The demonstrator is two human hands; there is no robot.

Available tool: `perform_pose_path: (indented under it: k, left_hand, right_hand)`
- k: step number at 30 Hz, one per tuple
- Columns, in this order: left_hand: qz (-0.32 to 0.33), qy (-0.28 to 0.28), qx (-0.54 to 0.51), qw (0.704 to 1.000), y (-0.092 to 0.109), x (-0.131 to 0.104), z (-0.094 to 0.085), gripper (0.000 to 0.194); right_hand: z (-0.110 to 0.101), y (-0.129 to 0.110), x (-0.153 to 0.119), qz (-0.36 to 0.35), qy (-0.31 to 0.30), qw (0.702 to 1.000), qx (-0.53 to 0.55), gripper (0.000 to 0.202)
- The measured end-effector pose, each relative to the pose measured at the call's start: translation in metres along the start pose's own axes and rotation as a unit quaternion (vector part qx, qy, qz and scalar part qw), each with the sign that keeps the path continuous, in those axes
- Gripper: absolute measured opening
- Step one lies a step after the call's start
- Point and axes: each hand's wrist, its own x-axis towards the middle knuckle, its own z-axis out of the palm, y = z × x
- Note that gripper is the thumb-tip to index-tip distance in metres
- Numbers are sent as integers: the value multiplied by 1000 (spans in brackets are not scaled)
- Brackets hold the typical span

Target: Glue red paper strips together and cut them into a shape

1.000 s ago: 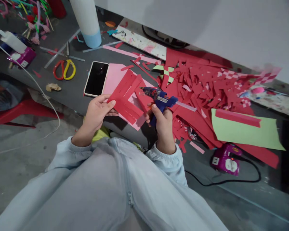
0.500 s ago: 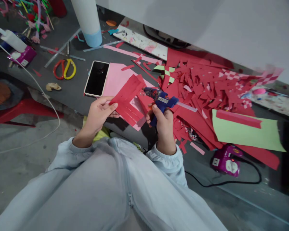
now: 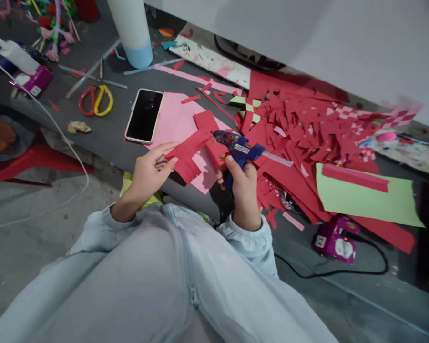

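My left hand (image 3: 152,169) pinches the lower left end of a folded red paper piece (image 3: 186,152) between thumb and fingers. My right hand (image 3: 239,178) is wrapped round the handle of a blue glue gun (image 3: 239,145), a clear glue stick poking from its back. The gun's nozzle points left, close to the upper right end of the red piece; whether they touch I cannot tell. Beneath lie a pink sheet (image 3: 171,107) and more red paper.
A phone (image 3: 144,116), scissors (image 3: 96,101) and a white and blue bottle (image 3: 137,50) stand or lie to the left. Red scraps (image 3: 293,128), a green sheet (image 3: 368,202) and a purple device (image 3: 338,240) with a black cable are on the right.
My left hand has turned the red paper, so it now appears narrower and tilted, showing more of the pink sheet beneath. My right hand and the glue gun have hardly moved.
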Motion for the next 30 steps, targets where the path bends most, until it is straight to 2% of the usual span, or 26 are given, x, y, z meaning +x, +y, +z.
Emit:
perform_pose_path:
  k: [3,6,15,20,25,28,30]
  left_hand:
    - [29,0,39,999,1,-2,-1,37]
    - [27,1,45,999,2,-2,-1,37]
    - [-90,-33,-120,988,-4,3,-2,47]
    - [-124,-28,-173,977,-5,4,-6,56]
    - [-97,-13,-126,987,-6,4,-5,59]
    - [-48,20,-32,998,-7,4,-6,41]
    - [28,53,92,994,-7,3,-9,22]
  right_hand:
    - [0,1,1,2,1,1000,-5,35]
    - [0,0,0,4,2,1000,-2,35]
    - [1,-4,-1,16,6,1000,2,36]
    - [1,-3,-1,16,6,1000,4,35]
    - [1,-3,-1,16,6,1000,6,36]
    - [1,-3,0,17,2,1000,4,37]
    - [0,-2,0,16,3,1000,0,36]
